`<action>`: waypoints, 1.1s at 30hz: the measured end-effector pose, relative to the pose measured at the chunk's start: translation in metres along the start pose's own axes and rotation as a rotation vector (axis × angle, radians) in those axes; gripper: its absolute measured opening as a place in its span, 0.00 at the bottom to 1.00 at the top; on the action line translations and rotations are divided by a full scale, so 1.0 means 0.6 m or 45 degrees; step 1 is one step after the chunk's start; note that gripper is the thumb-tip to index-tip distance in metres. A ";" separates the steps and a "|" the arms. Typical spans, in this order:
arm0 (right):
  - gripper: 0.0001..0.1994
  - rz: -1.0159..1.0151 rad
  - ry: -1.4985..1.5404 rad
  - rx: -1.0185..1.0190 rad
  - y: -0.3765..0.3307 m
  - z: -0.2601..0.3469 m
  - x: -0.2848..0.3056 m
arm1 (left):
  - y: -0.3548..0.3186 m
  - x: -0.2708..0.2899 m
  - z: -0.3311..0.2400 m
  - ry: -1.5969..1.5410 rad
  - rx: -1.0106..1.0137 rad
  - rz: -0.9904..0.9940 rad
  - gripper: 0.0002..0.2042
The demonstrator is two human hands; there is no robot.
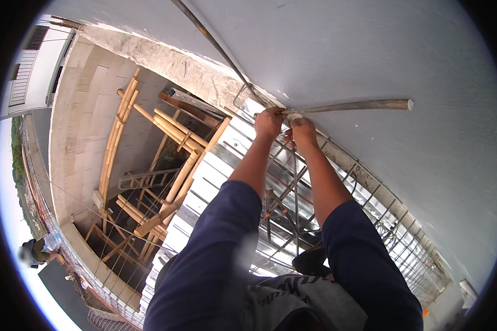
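Both of my hands meet at the foot of the grey wall, where steel bars come together. My left hand (269, 123) is closed beside the near end of a thick metal bar (353, 106), which sticks out to the right with a pale cut end. Close by on its right, my right hand (303, 132) is closed too, its fingers curled in towards the same joint. Whatever either hand grips is too small or hidden to make out. Another long dark bar (210, 38) slants down from the top to this spot. Below the hands lies crossed rebar (296, 182).
Grey wall (381, 55) fills the right. Silvery panels (204, 176) under the rebar end at an opening on the left, with bamboo scaffolding (176, 132) and a ladder (149, 179) below. A rebar grid (408, 231) runs along the wall. Another person (33, 251) is at far left.
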State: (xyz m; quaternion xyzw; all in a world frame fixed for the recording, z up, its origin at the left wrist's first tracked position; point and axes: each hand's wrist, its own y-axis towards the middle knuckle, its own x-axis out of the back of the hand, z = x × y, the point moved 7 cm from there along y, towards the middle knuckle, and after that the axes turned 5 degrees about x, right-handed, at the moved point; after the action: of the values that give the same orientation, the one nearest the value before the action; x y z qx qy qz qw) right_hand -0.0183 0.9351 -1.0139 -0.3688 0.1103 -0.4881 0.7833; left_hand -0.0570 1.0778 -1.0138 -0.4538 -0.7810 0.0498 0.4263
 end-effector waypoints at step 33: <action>0.09 -0.035 -1.538 0.942 -0.022 0.079 -0.022 | 0.016 -0.013 0.014 -0.095 0.009 0.088 0.14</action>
State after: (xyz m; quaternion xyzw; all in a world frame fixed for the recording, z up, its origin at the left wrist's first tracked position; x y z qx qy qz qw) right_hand -0.0088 0.9650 -0.9740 -0.2861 -0.5211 -0.2135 0.7752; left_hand -0.0548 1.0798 -1.0283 -0.4767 -0.7800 0.0839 0.3966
